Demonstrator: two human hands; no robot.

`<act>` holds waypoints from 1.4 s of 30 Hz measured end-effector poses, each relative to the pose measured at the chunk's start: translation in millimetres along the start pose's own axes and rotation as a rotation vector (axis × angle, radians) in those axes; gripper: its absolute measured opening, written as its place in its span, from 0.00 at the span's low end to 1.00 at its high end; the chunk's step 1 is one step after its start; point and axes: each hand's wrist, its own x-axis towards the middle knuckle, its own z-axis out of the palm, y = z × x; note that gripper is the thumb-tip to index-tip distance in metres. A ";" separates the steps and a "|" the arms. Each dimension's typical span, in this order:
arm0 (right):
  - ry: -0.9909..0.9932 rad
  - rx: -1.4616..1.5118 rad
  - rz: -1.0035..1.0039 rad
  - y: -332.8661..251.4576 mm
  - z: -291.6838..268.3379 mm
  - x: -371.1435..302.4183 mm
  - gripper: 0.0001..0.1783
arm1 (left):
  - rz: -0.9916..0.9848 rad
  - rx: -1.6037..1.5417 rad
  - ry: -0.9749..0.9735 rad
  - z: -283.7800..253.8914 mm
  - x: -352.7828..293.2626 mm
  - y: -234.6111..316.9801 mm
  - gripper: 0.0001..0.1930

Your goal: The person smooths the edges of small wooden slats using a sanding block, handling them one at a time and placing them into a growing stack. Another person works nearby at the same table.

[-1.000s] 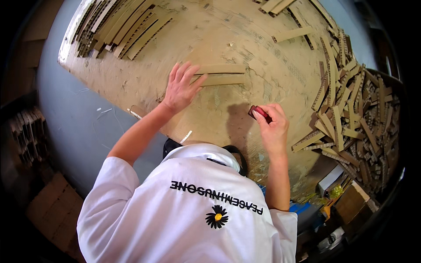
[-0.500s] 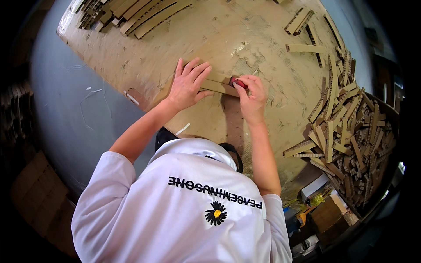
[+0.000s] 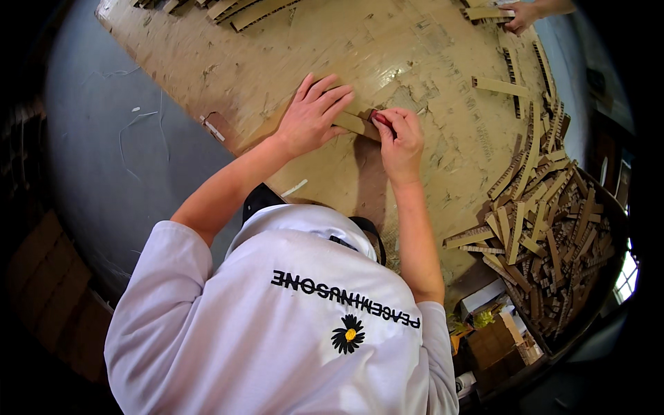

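Note:
My left hand lies on a brown cardboard strip, fingers stretched out and apart, thumb along its near edge. The strip rests on the worn tan work surface. Close to the strip's right end, my right hand pinches a small red-and-dark tool that touches the strip. The fingers hide most of this tool, and I cannot see a blade or tip.
A large pile of cardboard strips fills the right side. More strips lie at the far left. Another person's hand grips strips at the far right. A boxy carton stands at the lower right.
The view has shifted slightly. Another person's hand has come in at the far right and taken hold of strips there. My hands keep nearly the same pose on strip and tool.

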 end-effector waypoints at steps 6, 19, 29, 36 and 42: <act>0.021 -0.200 -0.116 2.2 0.6 2.0 0.07 | 0.006 -0.009 0.010 -0.9 -0.6 -1.2 0.45; -0.021 -0.239 -0.130 8.9 -1.0 2.2 0.07 | 0.039 -0.115 0.165 3.5 -2.7 -11.5 0.25; -0.045 -0.175 -0.060 9.3 -0.8 2.2 0.08 | 0.038 -0.118 0.152 0.5 0.2 -8.0 0.22; 0.113 0.122 0.125 -26.8 -30.2 2.5 0.09 | 0.032 -0.117 0.166 2.8 -1.1 -9.3 0.21; 0.009 0.107 0.130 -13.4 -24.0 -30.6 0.11 | 0.040 -0.127 0.167 2.7 -0.9 -9.6 0.21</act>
